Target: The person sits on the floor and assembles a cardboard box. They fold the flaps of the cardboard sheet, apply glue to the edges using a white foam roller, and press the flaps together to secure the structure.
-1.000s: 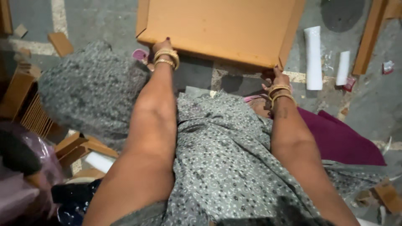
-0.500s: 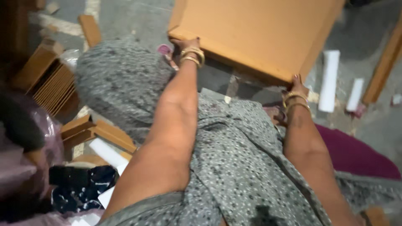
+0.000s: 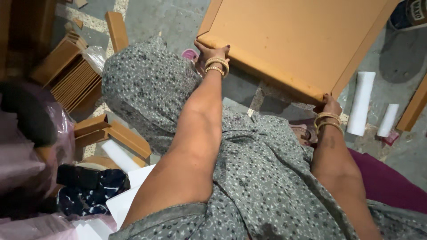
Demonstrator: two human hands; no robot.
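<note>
Since the earlier frame, flat orange-brown wooden panel [image 3: 293, 40] swung rightward, tilted. Left hand [image 3: 209, 51] and right hand [image 3: 331, 106] each grip clenched on near edge; panel lifted off grey concrete floor [image 3: 178, 18], not yet set down.

board [image 3: 296, 40] ahead on floor | rolls [image 3: 361, 103] right (two) | stacked wood pieces [image 3: 71, 73] left

I see a pinkish clear plastic bag [image 3: 26, 146] bunched at my far left, another clear bag [image 3: 94, 54] beside the stacked wooden pieces [image 3: 71, 73]; no labels, signs or screens.
</note>
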